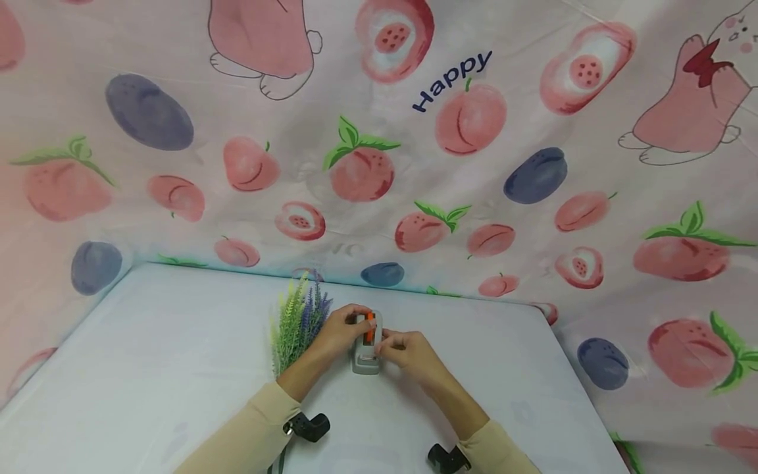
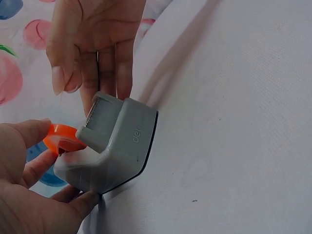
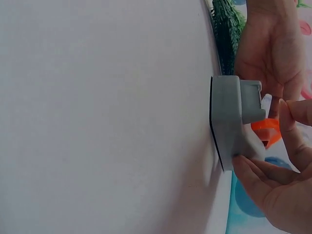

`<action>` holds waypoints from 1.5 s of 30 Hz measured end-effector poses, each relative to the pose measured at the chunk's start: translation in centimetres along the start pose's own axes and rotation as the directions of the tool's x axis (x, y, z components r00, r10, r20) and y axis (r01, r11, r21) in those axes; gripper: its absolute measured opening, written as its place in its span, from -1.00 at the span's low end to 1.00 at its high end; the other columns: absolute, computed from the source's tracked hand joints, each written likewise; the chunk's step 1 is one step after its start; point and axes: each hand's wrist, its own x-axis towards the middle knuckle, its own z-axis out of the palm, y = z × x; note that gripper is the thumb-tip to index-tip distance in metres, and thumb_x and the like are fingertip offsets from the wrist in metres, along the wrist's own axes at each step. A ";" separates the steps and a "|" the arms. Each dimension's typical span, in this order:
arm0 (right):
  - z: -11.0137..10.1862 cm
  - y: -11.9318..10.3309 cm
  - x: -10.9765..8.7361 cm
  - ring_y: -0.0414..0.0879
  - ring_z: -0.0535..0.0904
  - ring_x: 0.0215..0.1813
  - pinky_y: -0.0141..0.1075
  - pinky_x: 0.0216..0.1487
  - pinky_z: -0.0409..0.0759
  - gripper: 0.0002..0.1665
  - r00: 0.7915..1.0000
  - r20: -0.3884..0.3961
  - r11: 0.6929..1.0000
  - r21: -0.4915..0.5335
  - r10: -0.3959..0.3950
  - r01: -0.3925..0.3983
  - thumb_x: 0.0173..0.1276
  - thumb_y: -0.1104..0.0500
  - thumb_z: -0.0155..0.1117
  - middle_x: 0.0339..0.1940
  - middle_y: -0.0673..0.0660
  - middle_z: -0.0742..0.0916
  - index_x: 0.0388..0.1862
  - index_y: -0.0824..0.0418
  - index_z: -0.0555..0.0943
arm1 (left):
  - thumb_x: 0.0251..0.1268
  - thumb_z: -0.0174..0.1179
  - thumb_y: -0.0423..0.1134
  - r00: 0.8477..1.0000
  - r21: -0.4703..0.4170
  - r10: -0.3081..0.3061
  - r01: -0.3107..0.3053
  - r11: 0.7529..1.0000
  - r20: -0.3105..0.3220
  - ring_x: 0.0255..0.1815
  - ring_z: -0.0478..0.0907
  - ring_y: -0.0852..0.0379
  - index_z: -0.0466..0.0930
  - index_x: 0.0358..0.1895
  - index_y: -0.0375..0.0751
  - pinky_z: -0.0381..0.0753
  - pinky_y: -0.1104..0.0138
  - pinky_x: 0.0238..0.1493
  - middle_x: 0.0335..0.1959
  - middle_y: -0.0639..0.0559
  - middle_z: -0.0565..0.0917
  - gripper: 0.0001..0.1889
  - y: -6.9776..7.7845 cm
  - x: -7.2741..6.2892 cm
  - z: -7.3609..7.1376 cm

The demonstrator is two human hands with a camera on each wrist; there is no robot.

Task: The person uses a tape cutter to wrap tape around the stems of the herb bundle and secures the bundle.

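Note:
A grey tape dispenser (image 1: 366, 367) stands on the white table, its toothed cutter facing the person. An orange tape roll (image 2: 62, 138) sits in its well. My left hand (image 1: 337, 334) is at the far left side; thumb and a finger hold the roll while other fingers touch the dispenser's lower side. My right hand (image 1: 412, 353) is on the right, thumb and forefinger pinched together just off the cutter. A clear strip of tape (image 3: 266, 103) shows near that pinch. The other right fingers rest against the dispenser's side.
A bunch of artificial lavender (image 1: 291, 332), green, yellow and purple, lies just left of the left hand, its stems running toward the person under the left forearm. A fruit-printed curtain (image 1: 331, 263) hangs along the table's back edge (image 1: 450, 296).

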 end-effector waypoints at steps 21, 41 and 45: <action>1.0 -0.3 -2.0 0.31 0.42 0.45 0.16 0.43 0.34 -0.74 1.000 0.003 1.000 0.001 0.022 -0.022 0.40 0.13 0.35 0.34 0.38 0.58 -0.31 0.33 0.78 | 0.47 0.25 -0.14 1.000 0.067 0.019 -0.019 0.998 -0.009 0.36 0.46 -0.19 0.65 0.12 -0.17 0.44 -0.09 0.32 0.21 -0.15 0.63 -0.72 0.0 -0.3 -0.1; 2.1 -0.9 -3.0 0.31 0.38 0.48 0.09 0.35 0.46 -0.77 0.997 -0.026 0.997 -0.011 0.076 -0.077 0.38 0.13 0.37 0.36 0.39 0.56 -0.35 0.29 0.79 | 0.44 0.29 -0.10 1.000 0.101 0.018 -0.020 0.995 0.021 0.28 0.50 -0.07 0.61 0.19 -0.12 0.46 -0.02 0.24 0.20 -0.09 0.62 -0.65 -0.1 -0.2 -0.2; 2.4 -0.8 -3.2 0.33 0.34 0.50 0.20 0.43 0.32 -0.81 0.997 -0.021 0.997 -0.023 0.075 -0.076 0.34 0.18 0.34 0.39 0.39 0.54 -0.33 0.28 0.79 | 0.46 0.27 -0.11 0.999 0.097 0.028 -0.030 0.995 0.023 0.22 0.52 -0.05 0.61 0.17 -0.15 0.49 0.00 0.20 0.17 -0.09 0.64 -0.67 0.0 -0.3 -0.2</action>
